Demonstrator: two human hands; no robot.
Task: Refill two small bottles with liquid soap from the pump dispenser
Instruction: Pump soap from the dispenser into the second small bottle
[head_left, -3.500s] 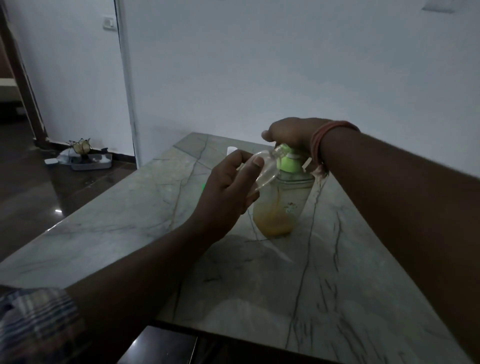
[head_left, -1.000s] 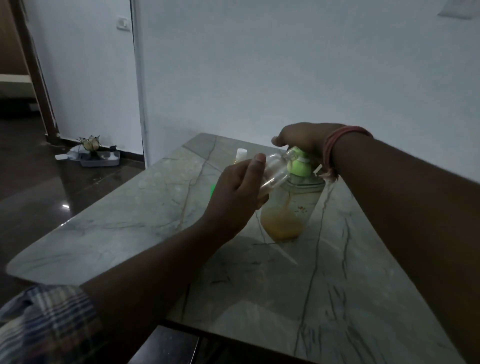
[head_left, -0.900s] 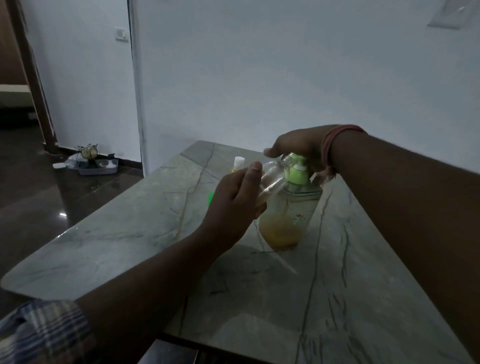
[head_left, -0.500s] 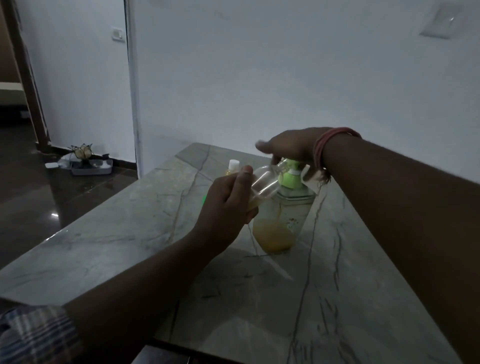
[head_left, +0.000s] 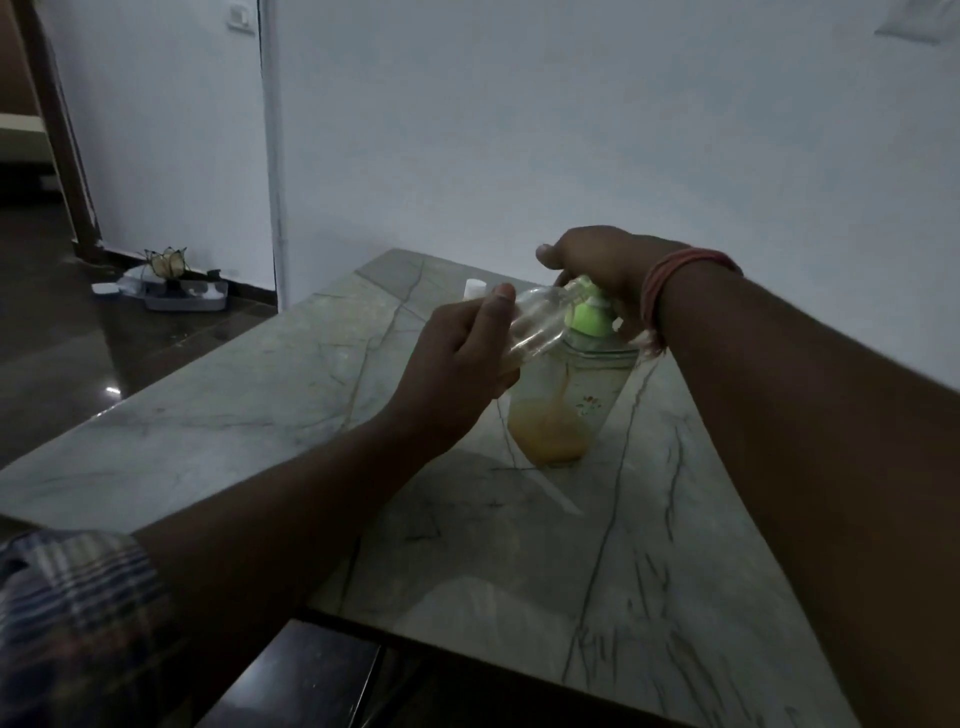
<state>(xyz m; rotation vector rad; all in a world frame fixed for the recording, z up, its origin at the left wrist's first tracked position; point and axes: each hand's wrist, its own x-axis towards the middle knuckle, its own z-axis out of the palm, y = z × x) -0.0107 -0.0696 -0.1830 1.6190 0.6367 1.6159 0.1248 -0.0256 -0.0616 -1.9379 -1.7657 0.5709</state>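
A clear pump dispenser (head_left: 563, 410) with a green pump top (head_left: 589, 318) and a little orange soap at its bottom stands on the marble table (head_left: 249, 395). My right hand (head_left: 597, 260) lies over the pump top and presses on it. My left hand (head_left: 457, 364) grips a small clear bottle (head_left: 537, 325), tilted with its mouth up against the pump's spout. Behind my left hand, the white cap of a second small bottle (head_left: 474, 287) shows; its body is hidden.
The table's near edge meets a dark glossy surface (head_left: 291, 675). A white wall stands just behind the table. On the dark floor at left sits a grey tray with a small ornament (head_left: 174, 283) by the doorway.
My right hand keeps working the pump top up and down while the left holds the small bottle at the spout. The view shifted slightly; the hands stay in place.
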